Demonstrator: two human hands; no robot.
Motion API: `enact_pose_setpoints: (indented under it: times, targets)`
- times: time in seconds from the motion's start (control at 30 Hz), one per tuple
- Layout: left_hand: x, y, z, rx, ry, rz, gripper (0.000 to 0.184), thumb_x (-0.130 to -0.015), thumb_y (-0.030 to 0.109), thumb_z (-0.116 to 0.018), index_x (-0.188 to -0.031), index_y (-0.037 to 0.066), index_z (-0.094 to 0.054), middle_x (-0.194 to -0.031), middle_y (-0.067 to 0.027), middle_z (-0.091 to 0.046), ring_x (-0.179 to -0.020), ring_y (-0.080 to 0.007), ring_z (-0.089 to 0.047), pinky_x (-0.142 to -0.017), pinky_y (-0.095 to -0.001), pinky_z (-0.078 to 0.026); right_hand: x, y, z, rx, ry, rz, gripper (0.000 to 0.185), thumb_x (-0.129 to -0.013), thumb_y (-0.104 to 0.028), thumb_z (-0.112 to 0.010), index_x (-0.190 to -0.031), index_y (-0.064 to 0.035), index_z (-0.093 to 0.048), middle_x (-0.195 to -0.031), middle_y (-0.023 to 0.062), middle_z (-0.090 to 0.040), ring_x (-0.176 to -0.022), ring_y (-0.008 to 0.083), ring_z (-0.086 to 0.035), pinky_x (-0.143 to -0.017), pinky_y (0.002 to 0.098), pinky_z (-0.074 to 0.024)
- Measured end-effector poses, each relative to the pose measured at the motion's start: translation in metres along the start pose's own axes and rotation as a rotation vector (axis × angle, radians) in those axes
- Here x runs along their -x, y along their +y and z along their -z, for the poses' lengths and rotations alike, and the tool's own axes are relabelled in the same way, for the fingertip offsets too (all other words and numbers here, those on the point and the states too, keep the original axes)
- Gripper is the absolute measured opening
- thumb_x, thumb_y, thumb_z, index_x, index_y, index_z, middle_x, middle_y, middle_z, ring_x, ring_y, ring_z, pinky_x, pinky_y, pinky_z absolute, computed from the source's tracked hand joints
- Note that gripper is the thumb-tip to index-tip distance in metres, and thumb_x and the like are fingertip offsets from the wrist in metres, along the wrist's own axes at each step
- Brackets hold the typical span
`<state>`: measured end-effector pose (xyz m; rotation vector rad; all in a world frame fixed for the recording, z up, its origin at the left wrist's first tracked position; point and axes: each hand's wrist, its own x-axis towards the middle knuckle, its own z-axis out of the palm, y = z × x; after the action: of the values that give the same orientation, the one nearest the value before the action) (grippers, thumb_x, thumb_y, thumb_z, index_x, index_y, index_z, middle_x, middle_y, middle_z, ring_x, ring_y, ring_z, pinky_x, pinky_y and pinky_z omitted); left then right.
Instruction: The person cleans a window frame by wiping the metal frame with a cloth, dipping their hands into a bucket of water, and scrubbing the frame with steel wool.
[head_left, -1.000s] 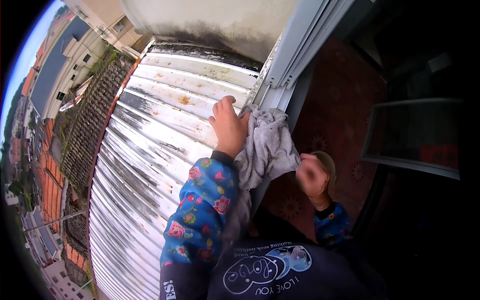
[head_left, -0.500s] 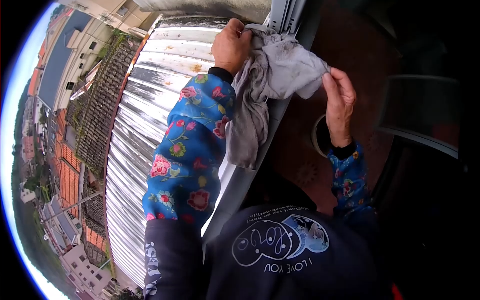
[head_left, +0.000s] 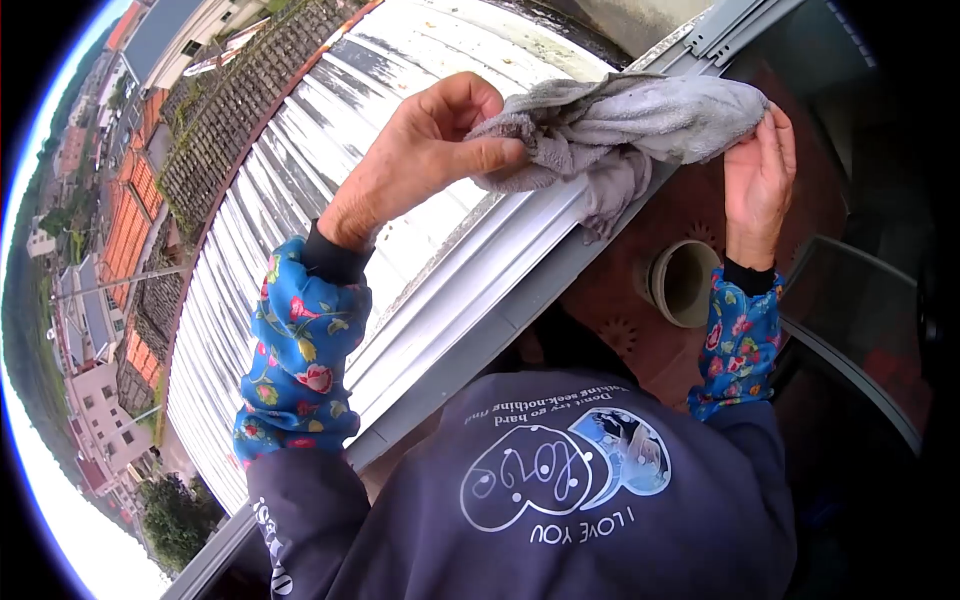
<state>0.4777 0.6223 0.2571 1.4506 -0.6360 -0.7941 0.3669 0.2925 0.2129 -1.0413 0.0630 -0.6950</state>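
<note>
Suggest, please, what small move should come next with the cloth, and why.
Probably gather up the cloth's loose fold, since it dangles above the frame while the right hand pinches only one end.

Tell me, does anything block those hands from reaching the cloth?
Nothing visible does. The left hand has its thumb over one end of the cloth, and the right hand holds the other. The bucket sits below, not between them.
</note>
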Motion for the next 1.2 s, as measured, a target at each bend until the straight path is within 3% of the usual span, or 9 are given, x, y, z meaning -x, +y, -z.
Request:
enact_pose_setpoints:
  times: [0.17,0.37,0.47,0.63,0.77,0.87,1.03,1.13,1.2]
  targets:
    - [0.065,-0.018,-0.02,-0.327,0.071,0.065,0.026,-0.08,0.013,-0.08,-0.095,0.005,-0.059,-0.092,0.0017,-0.058,-0.091,-0.0107,-0.053,-0.088,-0.0289,-0.043,0.034,0.006,-0.013,0.059,-0.223,-0.08,0.018,-0.099,-0.009,-0.053,-0.113,-0.0026,-0.06,-0.109,0.0059,-0.065,-0.101,0.0137,-0.059,-0.092,0.03,-0.0463]
    - [0.107,-0.029,-0.024,-0.473,0.122,0.133,0.017,-0.083,0.012,-0.074,-0.088,-0.001,-0.064,-0.082,-0.0049,-0.062,-0.081,-0.0143,-0.058,-0.077,-0.0293,-0.047,0.068,0.02,-0.016,0.225,-0.292,-0.183,0.016,-0.097,-0.009,-0.056,-0.11,-0.0004,-0.061,-0.106,0.0034,-0.063,-0.093,0.0084,-0.055,-0.086,0.0237,-0.0436]
    - [0.116,-0.04,-0.021,-0.298,0.117,0.276,0.016,-0.086,0.013,-0.072,-0.084,-0.002,-0.065,-0.079,-0.005,-0.061,-0.078,-0.0132,-0.056,-0.074,-0.0299,-0.046,0.066,0.019,-0.014,0.342,-0.331,-0.179,0.013,-0.096,-0.009,-0.058,-0.106,-0.0008,-0.061,-0.105,0.0018,-0.061,-0.089,0.0071,-0.052,-0.081,0.022,-0.043]
    - [0.12,-0.072,-0.03,-0.34,0.397,0.22,0.022,-0.085,0.021,-0.075,-0.08,0.002,-0.066,-0.082,-0.0025,-0.061,-0.077,-0.0107,-0.055,-0.07,-0.0278,-0.045,0.075,0.014,-0.019,0.438,-0.353,-0.142,0.012,-0.095,-0.007,-0.059,-0.105,-0.0008,-0.062,-0.104,0.001,-0.061,-0.086,0.0065,-0.051,-0.078,0.0212,-0.0426]
    - [0.105,-0.071,-0.027,-0.44,0.313,0.374,0.035,-0.079,0.027,-0.081,-0.099,0.003,-0.067,-0.086,-0.003,-0.065,-0.082,-0.0133,-0.059,-0.076,-0.0287,-0.048,0.069,0.016,-0.019,0.465,-0.369,-0.112,0.012,-0.095,-0.006,-0.059,-0.106,-0.0004,-0.062,-0.103,0.0011,-0.061,-0.086,0.0064,-0.051,-0.079,0.0211,-0.0426]
    - [0.105,-0.071,-0.04,-0.528,0.291,0.146,0.037,-0.079,0.027,-0.08,-0.101,0.001,-0.065,-0.087,-0.0042,-0.065,-0.081,-0.0185,-0.06,-0.076,-0.0319,-0.049,0.072,0.016,-0.021,0.467,-0.366,-0.094,0.013,-0.094,-0.005,-0.06,-0.106,0.0001,-0.062,-0.103,0.0015,-0.062,-0.087,0.0065,-0.052,-0.079,0.0211,-0.0426]
    - [0.105,-0.07,-0.036,-0.737,0.226,0.313,0.019,-0.077,0.005,-0.066,-0.095,-0.002,-0.065,-0.072,-0.0156,-0.061,-0.068,-0.0212,-0.06,-0.066,-0.0351,-0.049,0.071,0.016,-0.021,0.499,-0.363,-0.059,0.012,-0.094,-0.004,-0.06,-0.105,0.0007,-0.063,-0.105,0.0029,-0.062,-0.09,0.0078,-0.053,-0.082,0.0218,-0.0428]
    - [0.127,-0.067,-0.018,-0.718,0.226,0.407,0.012,-0.077,0.004,-0.066,-0.086,-0.003,-0.064,-0.068,-0.0137,-0.06,-0.064,-0.0195,-0.059,-0.063,-0.0351,-0.048,0.07,0.013,-0.03,0.483,-0.407,-0.062,0.012,-0.093,-0.003,-0.06,-0.104,0.0008,-0.062,-0.108,0.005,-0.062,-0.093,0.009,-0.054,-0.084,0.0225,-0.0427]
    - [0.144,-0.065,-0.015,-0.835,0.171,0.377,0.011,-0.074,0.003,-0.067,-0.078,-0.003,-0.059,-0.066,-0.0139,-0.06,-0.064,-0.0269,-0.061,-0.063,-0.0375,-0.049,0.076,0.01,-0.044,0.465,-0.442,-0.072,0.011,-0.093,-0.002,-0.06,-0.103,0.0007,-0.062,-0.109,0.0055,-0.061,-0.093,0.0091,-0.054,-0.085,0.0225,-0.0425]
